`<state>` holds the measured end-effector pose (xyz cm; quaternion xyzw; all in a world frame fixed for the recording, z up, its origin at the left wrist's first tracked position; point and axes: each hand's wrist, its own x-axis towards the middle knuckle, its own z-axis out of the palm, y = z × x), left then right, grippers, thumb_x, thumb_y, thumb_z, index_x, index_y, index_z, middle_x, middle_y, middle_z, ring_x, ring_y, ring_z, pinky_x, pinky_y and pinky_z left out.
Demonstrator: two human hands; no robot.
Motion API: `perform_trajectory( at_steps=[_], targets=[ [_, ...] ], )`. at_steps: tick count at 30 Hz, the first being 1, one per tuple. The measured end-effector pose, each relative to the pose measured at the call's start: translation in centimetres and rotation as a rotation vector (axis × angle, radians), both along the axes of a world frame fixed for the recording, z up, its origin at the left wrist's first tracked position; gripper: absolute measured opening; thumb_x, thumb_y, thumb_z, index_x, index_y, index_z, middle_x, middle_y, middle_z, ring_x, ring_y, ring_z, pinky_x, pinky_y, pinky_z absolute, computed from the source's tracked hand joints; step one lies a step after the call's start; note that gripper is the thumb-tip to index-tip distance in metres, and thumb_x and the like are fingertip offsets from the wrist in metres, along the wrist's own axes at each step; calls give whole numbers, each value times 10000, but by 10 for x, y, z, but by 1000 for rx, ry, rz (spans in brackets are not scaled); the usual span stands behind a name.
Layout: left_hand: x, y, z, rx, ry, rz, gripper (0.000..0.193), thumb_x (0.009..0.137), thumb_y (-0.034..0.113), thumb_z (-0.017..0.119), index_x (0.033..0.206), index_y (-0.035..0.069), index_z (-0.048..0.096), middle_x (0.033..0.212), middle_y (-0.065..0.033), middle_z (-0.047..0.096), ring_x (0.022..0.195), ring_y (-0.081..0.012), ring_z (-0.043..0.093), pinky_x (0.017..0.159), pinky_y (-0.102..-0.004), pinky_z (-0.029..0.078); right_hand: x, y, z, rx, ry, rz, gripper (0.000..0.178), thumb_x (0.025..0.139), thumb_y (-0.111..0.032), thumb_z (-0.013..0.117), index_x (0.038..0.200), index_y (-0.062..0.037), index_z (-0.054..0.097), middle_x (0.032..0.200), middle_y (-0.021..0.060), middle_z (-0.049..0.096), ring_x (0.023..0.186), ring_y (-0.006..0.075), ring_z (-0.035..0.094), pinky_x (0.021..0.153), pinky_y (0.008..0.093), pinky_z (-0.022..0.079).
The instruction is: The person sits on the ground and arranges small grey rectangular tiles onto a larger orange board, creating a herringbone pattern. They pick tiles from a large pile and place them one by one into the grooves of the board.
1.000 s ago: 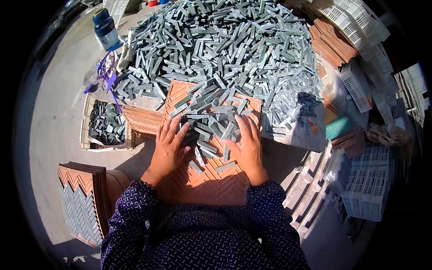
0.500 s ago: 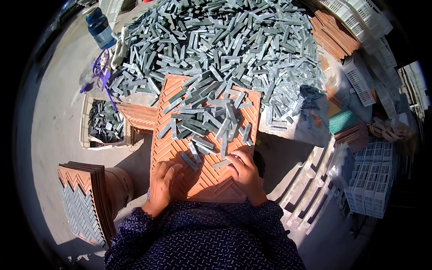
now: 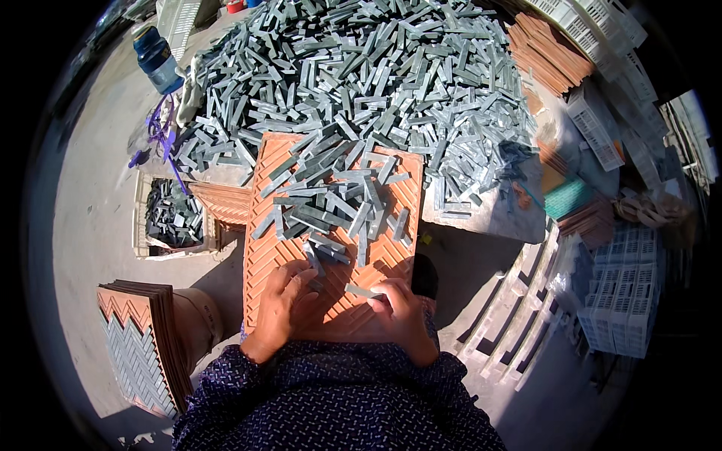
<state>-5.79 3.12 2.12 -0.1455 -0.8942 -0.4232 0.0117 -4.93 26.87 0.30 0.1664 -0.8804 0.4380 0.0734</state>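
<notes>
A terracotta-coloured tray [image 3: 263, 263] with herringbone grooves lies in front of me, its near edge against my body. Loose grey stone strips [image 3: 331, 195] are heaped over its upper half. My right hand [image 3: 400, 310] pinches one short stone strip [image 3: 361, 291] between thumb and fingers, above the near part of the tray. At the tray's left side, my left hand [image 3: 282, 304] has its fingers bent down over another strip [image 3: 317, 285], of which only one end shows. Another strip [image 3: 313, 259] lies just beyond those fingertips.
Beyond the tray rises a large pile of grey strips [image 3: 361, 75] on a table. On the left are a crate of dark pieces [image 3: 139, 218], a stack of filled trays [image 3: 139, 353] and a blue bottle [image 3: 158, 64]. White crates [image 3: 620, 301] and a slatted pallet [image 3: 519, 323] stand right.
My right hand has lifted a strip off the tray. My left hand has reached forward onto a strip that lay bare before. The whole view has shifted slightly.
</notes>
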Motion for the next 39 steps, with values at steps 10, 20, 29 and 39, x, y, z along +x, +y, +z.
perform_trajectory(
  at_steps=[10,20,29,39],
  targets=[
    [12,17,-6,960,-741,-63,445,886,-47,582,1314,12,476,1025,-42,599,854,-106,561,808,-245,464,9,-26,15,-834,-947,46,179,958,-103,523,1029,49,584,821,64,626,664,98,581,609,231,486],
    [14,19,-22,1085,-704,-11,257,894,-22,592,1149,-7,568,888,-18,593,755,-94,549,705,-230,470,15,-27,17,-218,-404,65,213,869,-106,643,1041,17,618,861,99,645,713,157,630,649,257,509],
    [12,13,-15,225,-77,-26,319,748,-92,671,1047,10,629,972,-141,636,874,-318,633,758,-334,513,32,34,14,15,-261,-331,213,755,-4,706,961,-7,650,896,111,621,693,186,631,610,282,513],
    [-13,-21,-17,-250,165,-12,338,728,-1,673,1057,56,619,1061,-96,590,935,-308,571,786,-376,486,50,34,-15,73,-137,-321,231,742,-29,724,955,-28,635,863,115,607,683,211,630,601,292,507]
  ],
)
